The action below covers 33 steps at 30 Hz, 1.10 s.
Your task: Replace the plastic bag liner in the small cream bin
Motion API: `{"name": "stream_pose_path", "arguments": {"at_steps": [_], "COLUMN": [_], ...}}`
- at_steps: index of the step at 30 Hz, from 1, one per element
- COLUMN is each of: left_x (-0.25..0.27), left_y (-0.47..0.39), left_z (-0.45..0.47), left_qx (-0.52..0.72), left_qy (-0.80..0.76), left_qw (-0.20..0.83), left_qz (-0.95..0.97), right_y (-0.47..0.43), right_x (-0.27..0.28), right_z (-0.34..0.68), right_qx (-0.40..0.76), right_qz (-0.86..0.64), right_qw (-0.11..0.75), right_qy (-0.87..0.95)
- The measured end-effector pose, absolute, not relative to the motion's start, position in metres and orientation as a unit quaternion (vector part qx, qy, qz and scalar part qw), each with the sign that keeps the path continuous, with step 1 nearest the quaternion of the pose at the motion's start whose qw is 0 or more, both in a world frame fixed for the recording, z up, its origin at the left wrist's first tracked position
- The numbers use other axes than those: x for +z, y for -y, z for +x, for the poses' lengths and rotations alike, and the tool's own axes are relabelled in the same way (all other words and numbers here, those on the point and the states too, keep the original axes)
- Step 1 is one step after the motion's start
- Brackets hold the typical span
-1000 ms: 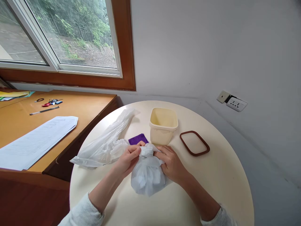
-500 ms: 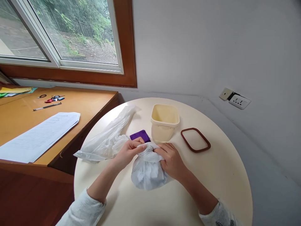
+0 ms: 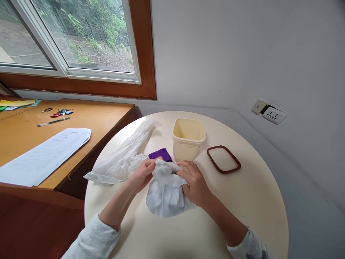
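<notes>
A filled white plastic bag [image 3: 167,198], its top gathered, is between my hands above the near part of the round table. My left hand [image 3: 142,174] pinches the gathered top from the left. On the other side my right hand [image 3: 194,183] grips the bag's upper edge, with its fingers bent over the plastic. Pale, crumpled contents show through the bag; I cannot make out what they are. Just behind the hands lie a folded purple cloth [image 3: 160,154] and a cream plastic bin [image 3: 185,148] standing upright.
A long white plastic bag [image 3: 121,156] lies along the round table's [image 3: 258,216] left side. A brown rounded frame [image 3: 224,169] rests to the right of the bin. The wooden desk [image 3: 107,118] at left holds papers [image 3: 51,154], a pen [image 3: 53,122] and keys [image 3: 63,112].
My left hand has shifted slightly left and down along the gathered top, which now bulges up more between the hands. The bag has tilted a little left. The right hand keeps its grip.
</notes>
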<state>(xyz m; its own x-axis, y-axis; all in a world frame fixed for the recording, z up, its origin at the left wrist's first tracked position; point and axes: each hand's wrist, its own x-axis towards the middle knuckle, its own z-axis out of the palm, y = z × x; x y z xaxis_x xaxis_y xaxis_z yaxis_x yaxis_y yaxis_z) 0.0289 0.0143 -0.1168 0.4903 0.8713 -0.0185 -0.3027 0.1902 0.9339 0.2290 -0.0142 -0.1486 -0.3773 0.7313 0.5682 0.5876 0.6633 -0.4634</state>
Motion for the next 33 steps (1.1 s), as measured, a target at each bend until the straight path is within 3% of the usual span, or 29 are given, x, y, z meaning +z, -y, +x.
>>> {"name": "stream_pose_path", "arguments": {"at_steps": [5,14,20,27,33], "left_x": [-0.112,-0.124,-0.127,-0.126,-0.116], "left_y": [-0.016,-0.011,-0.012,-0.014,-0.009], "left_z": [0.025,0.033,0.030,0.024,0.033], "left_qx": [0.352,0.482,0.483,0.441,0.514], "left_qy": [-0.384,-0.235,-0.209,-0.288,-0.230], "left_qw": [0.631,0.771,0.781,0.754,0.741], "left_qz": [0.574,0.342,0.336,0.393,0.366], "right_y": [0.015,0.014,0.017,0.020,0.021], "right_x": [-0.148,-0.148,-0.142,-0.145,-0.145], "right_z": [0.228,0.227,0.226,0.223,0.220], "right_qx": [0.078,0.164,0.241,0.198,0.232], "right_qz": [-0.399,-0.405,-0.431,-0.435,-0.432], "right_qw": [0.381,0.398,0.398,0.406,0.403], "right_qy": [0.830,0.807,0.773,0.779,0.773]}}
